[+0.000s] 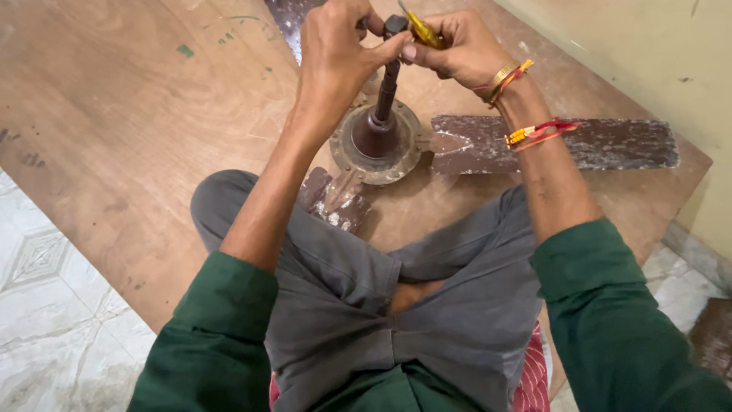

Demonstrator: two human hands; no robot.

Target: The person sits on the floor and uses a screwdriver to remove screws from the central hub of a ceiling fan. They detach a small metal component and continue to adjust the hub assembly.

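Fan motor (377,141) sits just below both hands, rod (390,80) upright. I note my left hand (335,57) pinching the rod's top to steady it; my right hand (457,47) grips a yellow tool (421,29) beside it.

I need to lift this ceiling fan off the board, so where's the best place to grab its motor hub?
Probably the brown upright rod rising from the motor hub: wrap a grip around it from the side, below the left hand and right hand. The flat blade looks awkward.
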